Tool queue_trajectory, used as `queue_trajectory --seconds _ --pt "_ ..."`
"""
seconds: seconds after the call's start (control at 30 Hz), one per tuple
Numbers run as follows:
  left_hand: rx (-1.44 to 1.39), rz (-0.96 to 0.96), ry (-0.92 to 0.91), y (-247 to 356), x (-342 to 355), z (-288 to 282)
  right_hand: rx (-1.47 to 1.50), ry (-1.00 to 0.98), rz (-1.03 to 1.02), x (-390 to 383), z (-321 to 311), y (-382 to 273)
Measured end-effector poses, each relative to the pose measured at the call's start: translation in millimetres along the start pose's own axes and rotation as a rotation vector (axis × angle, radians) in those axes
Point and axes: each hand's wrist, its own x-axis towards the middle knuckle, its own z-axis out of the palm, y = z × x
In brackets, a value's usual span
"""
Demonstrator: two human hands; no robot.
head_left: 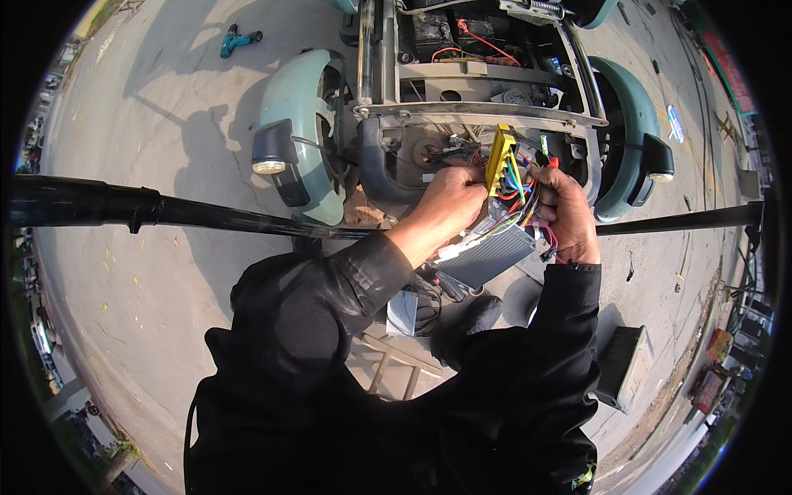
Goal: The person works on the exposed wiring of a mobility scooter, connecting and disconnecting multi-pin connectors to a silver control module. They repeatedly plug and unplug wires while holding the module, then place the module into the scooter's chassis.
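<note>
My left hand (450, 205) is closed, with its fingertips gripping the lower edge of a yellow slotted plastic block (499, 158). Blue, green and other coloured wires (518, 191) run beside and below that block. On the other side of the bundle, my right hand (569, 213) is closed, thumb and fingers pinched around some of the wires; which ones it grips is partly hidden. A red connector (553, 162) shows just above its fingers. Below both hands sits a grey finned metal box (488, 257), with white plugs (452, 250) on leads at its left side.
An open vehicle frame (487, 110) stands ahead, with black batteries (435, 35) inside. Green fenders (299, 103) flank it. A black bar (223, 216) crosses at both sides. A teal cordless drill (238, 39) lies far left; a black box (624, 369) lies right.
</note>
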Motion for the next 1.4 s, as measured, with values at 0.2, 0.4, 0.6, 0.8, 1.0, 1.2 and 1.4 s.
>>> queue_trajectory --seconds 0.2,0.4,0.6,0.8,1.0,1.2,1.4 --pt "-0.442 -0.115 -0.075 -10.8 5.2 5.0 -0.052 0.049 0.004 -2.1 -4.3 3.1" --pt "-0.562 -0.117 -0.130 -15.2 10.0 8.3 -0.042 0.044 -0.004 0.0 -14.7 5.0" --pt "-0.348 -0.117 -0.120 -7.1 -3.2 3.9 0.033 0.101 0.008 2.0 -27.2 9.0" --pt "0.729 0.364 0.362 -0.4 -2.3 -10.4 -0.004 0.062 0.052 -2.3 -24.3 0.5" --pt "0.862 0.525 0.315 2.3 17.4 -19.2 -0.242 -0.045 -0.168 -26.8 7.5 16.0" --pt "0.836 0.566 0.182 -8.8 35.0 -26.8 -0.628 0.078 -0.293 -32.3 17.1 32.0" --pt "0.742 0.401 -0.083 10.1 35.8 -35.7 -0.735 0.154 -0.491 -51.0 19.7 48.8"
